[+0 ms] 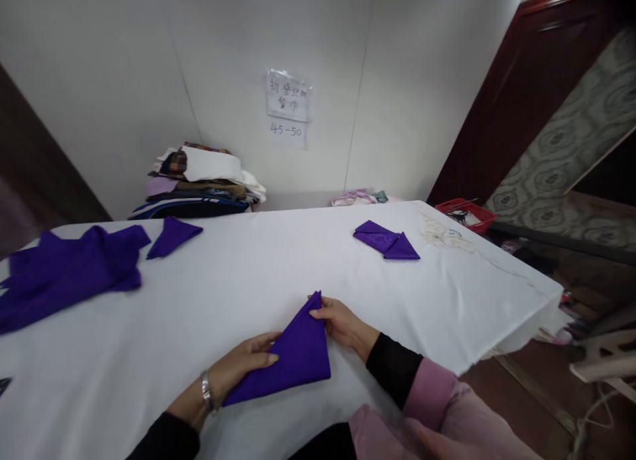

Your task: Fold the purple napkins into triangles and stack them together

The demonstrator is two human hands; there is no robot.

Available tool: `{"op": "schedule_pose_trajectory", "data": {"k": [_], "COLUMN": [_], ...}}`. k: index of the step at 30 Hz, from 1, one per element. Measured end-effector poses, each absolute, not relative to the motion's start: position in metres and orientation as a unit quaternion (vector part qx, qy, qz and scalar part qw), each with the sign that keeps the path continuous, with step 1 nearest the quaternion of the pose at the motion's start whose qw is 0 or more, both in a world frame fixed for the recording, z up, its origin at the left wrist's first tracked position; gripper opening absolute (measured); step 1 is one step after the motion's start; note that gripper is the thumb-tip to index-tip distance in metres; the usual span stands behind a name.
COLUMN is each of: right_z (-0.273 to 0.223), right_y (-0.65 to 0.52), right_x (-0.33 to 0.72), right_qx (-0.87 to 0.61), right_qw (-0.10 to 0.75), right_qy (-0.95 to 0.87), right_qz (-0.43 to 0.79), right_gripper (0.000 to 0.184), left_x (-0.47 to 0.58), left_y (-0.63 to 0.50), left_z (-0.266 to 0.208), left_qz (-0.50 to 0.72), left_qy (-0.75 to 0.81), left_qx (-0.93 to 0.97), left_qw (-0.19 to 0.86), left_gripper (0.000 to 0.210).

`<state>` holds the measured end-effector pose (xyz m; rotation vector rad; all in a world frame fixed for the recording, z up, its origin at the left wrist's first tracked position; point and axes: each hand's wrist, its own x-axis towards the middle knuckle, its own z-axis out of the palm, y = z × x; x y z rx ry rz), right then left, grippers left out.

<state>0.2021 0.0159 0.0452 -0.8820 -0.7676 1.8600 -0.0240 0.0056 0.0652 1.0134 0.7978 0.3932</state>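
The head view is showing a purple napkin (304, 355), folded to a pointed shape, standing out against a white tablecloth (263, 268), just before the person's body. The left hand (244, 366) is gripping its left part along the slanting edge, thumb on top and fingers curling behind. The right hand (336, 319) is pinching it just below the upper tip, with thumb and fingers closing together. A broad stretch of white is lying between the napkin and the far edge, where a stack of clothes (203, 185) is resting. A heap of purple cloth (82, 268) is spreading at the left, a small purple triangle (173, 236) sitting just beside it. Farther right, folded purple cloth (385, 240) is lying well apart from both hands. Beyond the far right corner, a red basket (484, 216) is sitting.
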Motion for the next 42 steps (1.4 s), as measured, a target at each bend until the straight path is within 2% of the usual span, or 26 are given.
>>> {"op": "schedule_pose_trajectory", "data": {"k": [4,8,11,15,17,23,26,33,38,42], "right_z": [0.044,0.036,0.028,0.019,0.017,0.024,0.032,0.025,0.013,0.011], "right_y": [0.032,0.041,0.045,0.053,0.058,0.054,0.047,0.046,0.050,0.051], "right_x": [0.196,0.187,0.185,0.191,0.195,0.198,0.197,0.199,0.200,0.200], "right_qx": [-0.401,-0.443,-0.466,-0.524,-0.554,-0.644,-0.651,-0.605,-0.539,-0.517], "right_qw": [0.500,0.488,0.479,0.445,0.401,0.294,0.245,0.257,0.307,0.297], "right_qy": [-0.304,-0.292,-0.307,-0.379,-0.444,-0.638,-0.684,-0.739,-0.773,-0.790], "right_qz": [0.705,0.692,0.678,0.620,0.579,0.302,0.221,0.149,0.132,0.141], "right_gripper": [0.036,0.041,0.043,0.070,0.076,0.065,0.061,0.056,0.043,0.030], "left_x": [-0.051,-0.076,-0.080,-0.074,-0.072,-0.071,-0.072,-0.085,-0.096,-0.071], "left_y": [0.039,0.067,0.072,0.071,0.071,0.071,0.072,0.075,0.077,0.068], "left_z": [0.064,0.057,0.048,0.033,0.025,0.008,0.005,-0.001,-0.006,0.006], "left_qz": [0.193,0.263,0.302,0.320,0.329,0.345,0.336,0.293,0.286,0.311], "left_qy": [0.508,0.588,0.617,0.661,0.668,0.638,0.632,0.659,0.666,0.612], "left_qx": [0.573,0.625,0.607,0.583,0.591,0.664,0.683,0.682,0.686,0.727], "left_qw": [0.614,0.441,0.400,0.349,0.310,0.180,0.144,0.119,0.066,0.004], "left_gripper": [0.057,0.058,0.060,0.057,0.056,0.050,0.051,0.048,0.042,0.047]}}
